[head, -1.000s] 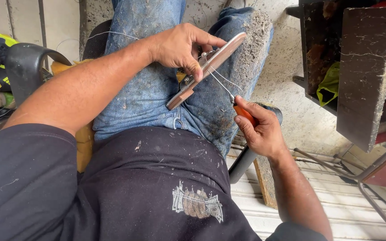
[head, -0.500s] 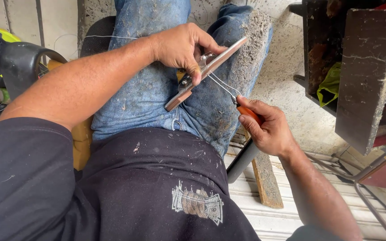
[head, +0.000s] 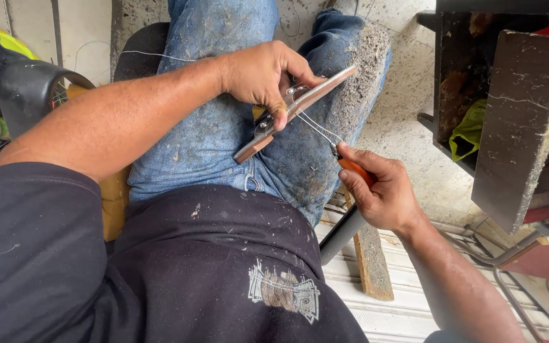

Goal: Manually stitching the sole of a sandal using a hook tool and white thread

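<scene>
My left hand [head: 263, 75] grips a long, flat brown bar with a metal clip [head: 300, 105] over my lap, the bar slanting from lower left to upper right. Two thin wires [head: 318, 127] run from the clip down to my right hand [head: 379, 187]. That hand is closed around an orange-handled tool [head: 356, 170] whose tip meets the wire ends. Both hands hover above my dusty blue jeans [head: 223, 127].
A dark metal rack [head: 516, 114] with a green cloth [head: 468, 130] stands at the right. A black rounded object and yellow-green gear [head: 14, 82] lie at the left. A wooden strip [head: 373, 260] and a dark pipe [head: 341, 235] rest on the slatted floor below my right hand.
My right hand has drawn slightly right and down with the tool, keeping the wires taut. My left hand holds the bar in nearly the same place.
</scene>
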